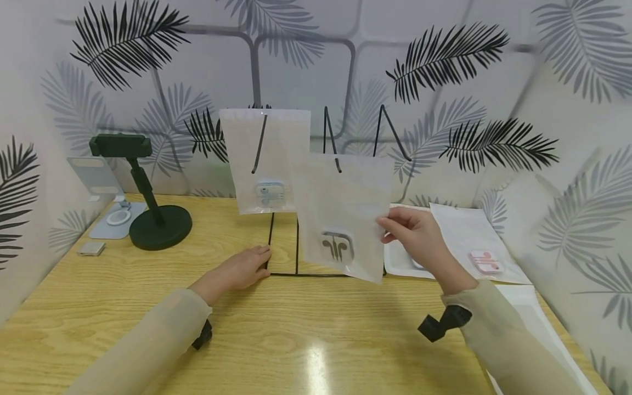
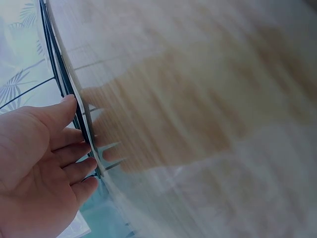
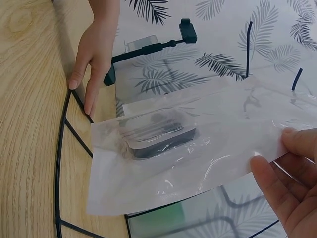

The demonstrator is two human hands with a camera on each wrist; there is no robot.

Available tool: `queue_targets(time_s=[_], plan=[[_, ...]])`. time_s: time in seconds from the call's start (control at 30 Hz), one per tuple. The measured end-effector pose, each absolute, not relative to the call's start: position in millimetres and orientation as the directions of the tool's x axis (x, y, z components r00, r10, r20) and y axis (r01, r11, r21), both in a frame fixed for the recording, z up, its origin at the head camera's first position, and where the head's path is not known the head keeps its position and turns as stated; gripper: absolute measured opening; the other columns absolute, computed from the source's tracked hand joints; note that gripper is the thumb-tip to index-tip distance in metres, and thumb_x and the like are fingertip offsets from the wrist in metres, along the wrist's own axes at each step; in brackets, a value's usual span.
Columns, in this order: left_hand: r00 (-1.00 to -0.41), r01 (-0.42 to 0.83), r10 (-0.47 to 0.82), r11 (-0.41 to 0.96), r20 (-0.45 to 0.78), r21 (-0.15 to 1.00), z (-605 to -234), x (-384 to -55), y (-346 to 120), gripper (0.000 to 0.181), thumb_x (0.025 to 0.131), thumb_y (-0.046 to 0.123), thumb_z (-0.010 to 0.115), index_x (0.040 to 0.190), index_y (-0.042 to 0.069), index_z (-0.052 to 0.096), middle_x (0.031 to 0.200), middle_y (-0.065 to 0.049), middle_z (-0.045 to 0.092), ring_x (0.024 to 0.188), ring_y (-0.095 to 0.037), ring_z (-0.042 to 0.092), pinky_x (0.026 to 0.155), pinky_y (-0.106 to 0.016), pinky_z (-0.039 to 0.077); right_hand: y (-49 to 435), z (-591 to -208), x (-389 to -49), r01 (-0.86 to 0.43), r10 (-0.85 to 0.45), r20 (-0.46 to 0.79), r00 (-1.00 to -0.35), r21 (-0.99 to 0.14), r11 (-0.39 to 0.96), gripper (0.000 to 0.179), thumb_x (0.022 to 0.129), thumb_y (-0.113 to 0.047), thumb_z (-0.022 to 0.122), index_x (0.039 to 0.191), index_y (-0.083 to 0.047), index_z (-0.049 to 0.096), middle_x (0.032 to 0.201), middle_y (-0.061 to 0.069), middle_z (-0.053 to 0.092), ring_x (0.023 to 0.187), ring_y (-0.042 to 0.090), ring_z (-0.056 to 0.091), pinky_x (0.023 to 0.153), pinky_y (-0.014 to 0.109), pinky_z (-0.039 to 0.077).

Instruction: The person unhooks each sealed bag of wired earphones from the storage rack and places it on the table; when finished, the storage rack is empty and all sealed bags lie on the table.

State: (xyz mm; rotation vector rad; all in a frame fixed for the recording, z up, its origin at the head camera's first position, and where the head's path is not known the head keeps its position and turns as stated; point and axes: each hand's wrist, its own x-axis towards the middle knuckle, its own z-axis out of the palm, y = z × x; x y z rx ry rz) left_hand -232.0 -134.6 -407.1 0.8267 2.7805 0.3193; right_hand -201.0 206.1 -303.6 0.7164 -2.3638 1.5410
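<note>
A white plastic bag [image 1: 345, 203] with dark earphones [image 1: 336, 246] in a case hangs at the front of a black wire rack, its top at a hook. My right hand [image 1: 417, 233] pinches the bag's right edge between thumb and fingers, also seen in the right wrist view with the bag [image 3: 223, 163] tilted. Behind and left hangs another white bag [image 1: 266, 142], holding light blue earphones [image 1: 270, 192]. My left hand [image 1: 242, 267] rests at the left corner of the rack's base [image 1: 321, 275], fingers mostly straight against the wire.
To the right lie more white bags, one with pink earphones [image 1: 486, 261]. A green-black phone stand [image 1: 160, 225] and a pale folding stand [image 1: 116, 219] stand at the left, near a small silver block [image 1: 91, 248]. Leaf-patterned cloth [image 1: 444, 66] covers the back.
</note>
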Motion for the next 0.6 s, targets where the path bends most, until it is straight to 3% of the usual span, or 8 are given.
queue_targets(time_s=[0.6], plan=[[-0.812,0.511,0.565,0.810,-0.148,0.288,-405,-231,-134,0.053,0.096,0.019,0.052,0.137,-0.010,0.034,0.142,-0.025,0.029,0.131,-0.040,0.026,0.107,-0.049,0.023,209,-301,-185,-0.504,-0.264,0.432,-0.863,-0.777,0.376,0.013,0.089,-0.003,0.060,0.092,0.008,0.068,0.078,0.016,0.065,0.061,0.013,0.064,0.063,0.026,0.055]])
